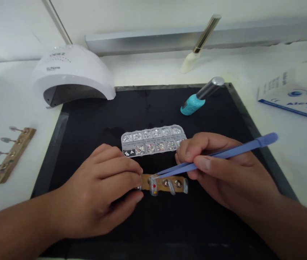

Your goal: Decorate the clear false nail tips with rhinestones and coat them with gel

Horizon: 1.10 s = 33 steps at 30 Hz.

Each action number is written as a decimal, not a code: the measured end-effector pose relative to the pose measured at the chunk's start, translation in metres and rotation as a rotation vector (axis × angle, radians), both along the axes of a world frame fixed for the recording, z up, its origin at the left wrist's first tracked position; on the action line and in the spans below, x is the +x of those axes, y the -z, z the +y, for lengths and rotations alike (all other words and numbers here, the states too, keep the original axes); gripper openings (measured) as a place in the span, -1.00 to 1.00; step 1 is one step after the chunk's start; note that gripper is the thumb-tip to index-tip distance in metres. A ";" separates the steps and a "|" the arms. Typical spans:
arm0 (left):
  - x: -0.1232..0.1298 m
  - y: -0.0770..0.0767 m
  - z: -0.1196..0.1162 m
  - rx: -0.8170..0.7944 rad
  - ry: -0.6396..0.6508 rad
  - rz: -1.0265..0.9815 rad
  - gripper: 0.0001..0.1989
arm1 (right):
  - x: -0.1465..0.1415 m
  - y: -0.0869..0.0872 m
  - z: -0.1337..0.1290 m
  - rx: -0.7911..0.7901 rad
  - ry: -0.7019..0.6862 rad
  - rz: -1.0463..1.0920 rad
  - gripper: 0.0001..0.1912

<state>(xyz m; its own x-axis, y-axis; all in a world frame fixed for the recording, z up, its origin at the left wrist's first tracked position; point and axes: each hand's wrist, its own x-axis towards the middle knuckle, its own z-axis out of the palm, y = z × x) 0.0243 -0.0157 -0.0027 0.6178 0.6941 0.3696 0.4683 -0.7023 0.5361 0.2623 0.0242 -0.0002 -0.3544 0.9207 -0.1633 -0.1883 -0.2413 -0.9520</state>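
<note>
My left hand [99, 187] is closed on the left end of a wooden display strip [160, 182], its fingertips hiding that end. Silver-grey nail tips and round metal studs sit along the strip. One nail tip [153, 190] carries a red and an orange stone. Between thumb and fingers, my right hand [221, 166] pinches blue tweezers [231, 152]. Their points meet the upper end of that nail tip; whether a stone is between them is too small to tell. Just behind the strip lies a clear rhinestone case [153, 140] with small stones sorted in compartments.
A white nail lamp [72, 72] stands at the back left. Beyond the black mat [93, 119] is a cream bottle [191, 62]; a turquoise polish bottle [193, 104] stands on it. Another nail-tip strip [15, 155] lies left, an alcohol pad box [294, 97] right.
</note>
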 end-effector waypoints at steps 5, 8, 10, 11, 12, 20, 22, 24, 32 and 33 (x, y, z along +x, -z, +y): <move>0.000 -0.001 0.000 0.000 0.009 -0.004 -0.86 | 0.001 0.001 0.000 -0.009 0.000 0.006 -0.83; 0.000 0.000 0.000 -0.015 0.010 -0.010 -0.88 | 0.001 0.002 -0.001 -0.018 0.004 0.011 -0.82; 0.000 0.000 0.000 -0.018 0.010 -0.015 -0.90 | 0.001 0.002 -0.001 -0.020 0.003 0.014 -0.82; 0.001 0.000 0.000 -0.017 0.009 -0.019 -0.90 | 0.001 0.002 -0.001 -0.018 0.000 0.018 -0.82; 0.001 0.000 0.001 -0.017 0.010 -0.020 -0.90 | 0.002 0.002 -0.001 -0.014 -0.005 0.022 -0.83; -0.002 0.000 0.001 -0.006 0.007 0.008 -0.88 | 0.002 0.002 -0.001 -0.004 -0.003 0.019 -0.83; -0.002 0.000 0.002 -0.005 0.001 0.010 -0.87 | 0.001 0.002 -0.001 -0.007 0.003 0.020 -0.82; -0.002 0.000 0.001 -0.014 -0.004 0.006 -0.87 | 0.001 0.002 -0.001 -0.003 0.002 0.018 -0.82; -0.004 -0.002 0.000 -0.085 -0.041 -0.091 -0.90 | 0.001 0.002 -0.001 0.005 0.000 0.004 -0.79; -0.003 -0.002 0.000 -0.091 -0.044 -0.078 -0.92 | 0.001 0.002 -0.001 0.006 -0.001 0.004 -0.79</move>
